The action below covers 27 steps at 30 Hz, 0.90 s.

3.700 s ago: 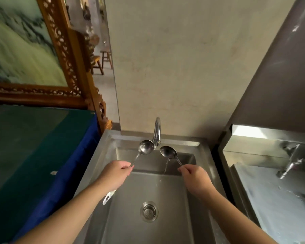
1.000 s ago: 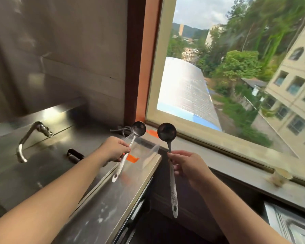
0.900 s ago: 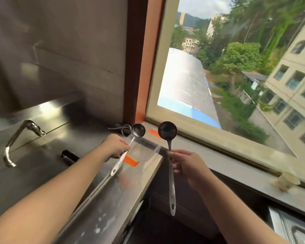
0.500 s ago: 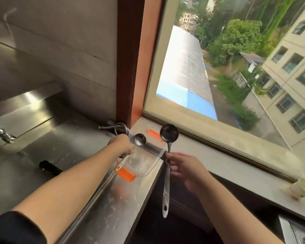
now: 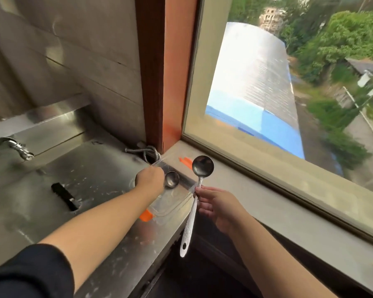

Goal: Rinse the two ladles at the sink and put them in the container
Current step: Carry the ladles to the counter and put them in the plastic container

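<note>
A clear plastic container (image 5: 177,206) with orange clips (image 5: 146,216) sits at the corner of the steel counter by the window. My left hand (image 5: 149,181) grips one steel ladle (image 5: 172,179); its bowl is low inside the container and its handle is hidden by the hand. My right hand (image 5: 215,206) holds the second ladle (image 5: 202,166) upright by the middle of its handle, just right of the container, with the bowl above the sill and the handle end hanging below the counter edge.
The steel counter (image 5: 95,190) runs left, with a faucet (image 5: 13,146) at its far left and a black object (image 5: 65,196) lying on it. A coiled metal hose (image 5: 145,152) lies behind the container. The window sill (image 5: 278,203) and window are at the right.
I have turned from the sink to the counter by the window. My left hand has lowered its ladle into the container; the right hand has stayed beside it with its ladle upright.
</note>
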Each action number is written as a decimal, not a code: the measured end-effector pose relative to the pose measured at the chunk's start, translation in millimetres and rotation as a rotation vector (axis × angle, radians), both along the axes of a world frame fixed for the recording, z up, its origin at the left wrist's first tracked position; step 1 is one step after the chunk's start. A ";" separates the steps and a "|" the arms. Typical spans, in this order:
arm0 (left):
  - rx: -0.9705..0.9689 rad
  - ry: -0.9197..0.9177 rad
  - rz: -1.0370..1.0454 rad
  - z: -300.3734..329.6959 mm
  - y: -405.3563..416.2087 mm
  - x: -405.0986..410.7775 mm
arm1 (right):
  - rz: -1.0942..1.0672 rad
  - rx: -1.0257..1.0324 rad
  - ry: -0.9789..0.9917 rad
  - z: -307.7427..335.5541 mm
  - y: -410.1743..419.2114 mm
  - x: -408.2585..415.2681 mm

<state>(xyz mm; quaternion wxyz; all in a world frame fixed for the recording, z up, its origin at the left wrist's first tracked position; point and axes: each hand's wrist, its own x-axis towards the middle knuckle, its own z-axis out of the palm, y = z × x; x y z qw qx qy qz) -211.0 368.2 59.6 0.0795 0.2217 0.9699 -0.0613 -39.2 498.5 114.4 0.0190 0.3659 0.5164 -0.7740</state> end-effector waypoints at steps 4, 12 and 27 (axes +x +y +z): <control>-0.005 0.058 -0.037 1.0 2.4 12.3 | 0.070 -0.025 0.001 -2.1 19.7 4.3; 0.627 -0.144 0.147 33.5 -25.6 53.7 | 0.128 -0.078 -0.006 1.1 33.0 -2.3; 1.195 -1.039 0.296 73.3 -108.7 94.4 | 0.037 -0.159 0.000 6.3 -18.9 -36.2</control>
